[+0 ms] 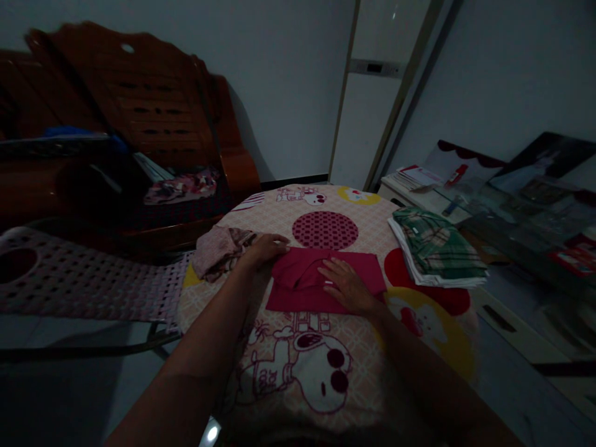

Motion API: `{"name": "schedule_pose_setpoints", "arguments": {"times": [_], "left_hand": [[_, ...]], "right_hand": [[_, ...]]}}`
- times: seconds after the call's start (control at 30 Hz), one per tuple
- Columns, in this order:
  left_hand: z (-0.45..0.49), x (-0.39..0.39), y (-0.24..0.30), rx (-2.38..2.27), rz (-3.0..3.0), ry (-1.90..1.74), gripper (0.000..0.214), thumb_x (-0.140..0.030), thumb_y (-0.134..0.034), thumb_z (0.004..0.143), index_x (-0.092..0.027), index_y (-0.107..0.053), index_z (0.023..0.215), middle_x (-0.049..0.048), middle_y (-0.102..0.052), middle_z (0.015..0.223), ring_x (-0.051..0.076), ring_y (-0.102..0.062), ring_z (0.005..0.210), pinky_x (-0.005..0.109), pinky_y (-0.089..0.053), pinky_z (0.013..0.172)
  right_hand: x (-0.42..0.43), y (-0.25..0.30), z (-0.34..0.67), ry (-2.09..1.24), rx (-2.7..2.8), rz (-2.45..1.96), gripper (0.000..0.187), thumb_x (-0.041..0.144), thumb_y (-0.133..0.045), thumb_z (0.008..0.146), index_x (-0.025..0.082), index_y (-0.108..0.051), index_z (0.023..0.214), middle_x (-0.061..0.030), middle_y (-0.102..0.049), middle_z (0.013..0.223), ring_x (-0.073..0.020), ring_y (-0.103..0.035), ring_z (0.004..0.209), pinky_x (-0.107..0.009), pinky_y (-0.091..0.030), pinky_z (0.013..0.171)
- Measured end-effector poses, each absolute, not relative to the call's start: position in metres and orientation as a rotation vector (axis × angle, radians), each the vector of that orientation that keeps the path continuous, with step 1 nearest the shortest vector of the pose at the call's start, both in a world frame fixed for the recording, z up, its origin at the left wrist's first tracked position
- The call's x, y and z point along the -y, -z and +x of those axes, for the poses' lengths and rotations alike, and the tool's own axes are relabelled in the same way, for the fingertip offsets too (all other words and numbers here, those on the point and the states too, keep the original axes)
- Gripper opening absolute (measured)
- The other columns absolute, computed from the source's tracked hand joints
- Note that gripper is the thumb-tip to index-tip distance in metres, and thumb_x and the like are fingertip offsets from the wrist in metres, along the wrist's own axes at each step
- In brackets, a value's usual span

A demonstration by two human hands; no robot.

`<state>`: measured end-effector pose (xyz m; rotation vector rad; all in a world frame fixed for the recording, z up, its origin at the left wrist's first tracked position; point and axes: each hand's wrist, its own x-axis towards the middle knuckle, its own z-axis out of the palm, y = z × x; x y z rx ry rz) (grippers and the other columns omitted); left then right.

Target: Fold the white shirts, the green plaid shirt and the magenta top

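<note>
A folded deep-pink garment (288, 301), apparently a shirt with a curved neckline and a small white label, lies flat on the round table. My right hand (347, 285) rests palm down on its right half, fingers spread. At its upper left corner is my left hand (266, 250), fingers stretched forward and the thumb near the cloth's edge; its palm side is hidden. Just left of that hand sits a crumpled pale pink patterned cloth (216, 248). On the table's right side, a green plaid folded garment (435, 242) tops a stack with white cloth beneath.
A cartoon-print tablecloth (321, 372) covers the table. A woven lounge chair (93, 267) stands at the left, with a carved wooden settee (153, 112) behind it. To the right is a low cabinet with a glass top (498, 211), holding papers and pictures. A tall white appliance (367, 112) stands by the wall.
</note>
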<state>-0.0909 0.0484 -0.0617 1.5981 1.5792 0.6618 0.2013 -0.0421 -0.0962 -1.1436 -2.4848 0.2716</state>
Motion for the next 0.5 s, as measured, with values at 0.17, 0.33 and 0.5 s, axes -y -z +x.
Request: {"name": "schedule_pose_setpoints", "arguments": {"times": [0.17,0.33,0.5], "left_hand": [[-0.075,-0.036,0.069,-1.656,1.717,-0.736,0.033,-0.028,-0.063,0.08,-0.015,-0.075,0.107,0.0074,-0.077,0.095,0.021,-0.069,0.089,0.028,-0.054,0.077],[-0.053,-0.011,0.067,-1.991,2.074,-0.565,0.034,-0.024,-0.045,0.094,-0.018,-0.072,0.114,0.0143,-0.071,0.112,0.028,-0.067,0.106,0.037,-0.051,0.091],[-0.046,0.0,0.066,-2.086,2.296,-0.489,0.036,-0.026,-0.04,0.098,-0.015,-0.069,0.115,0.0186,-0.059,0.13,0.033,-0.058,0.117,0.043,-0.05,0.091]], "right_hand": [[0.044,0.094,0.2,-0.27,2.48,-1.141,0.048,0.033,-0.055,0.098,0.023,-0.055,0.145,-0.0122,-0.049,0.154,-0.0301,-0.036,0.148,-0.057,-0.031,0.119],[0.045,0.092,0.2,-0.346,2.417,-1.112,0.046,0.035,-0.056,0.097,0.025,-0.058,0.143,-0.0111,-0.051,0.152,-0.0294,-0.037,0.147,-0.058,-0.031,0.119],[0.042,0.085,0.211,-0.489,2.104,-1.074,0.036,0.035,-0.05,0.099,0.024,-0.069,0.129,-0.0102,-0.068,0.132,-0.0243,-0.058,0.13,-0.047,-0.043,0.113]]}}
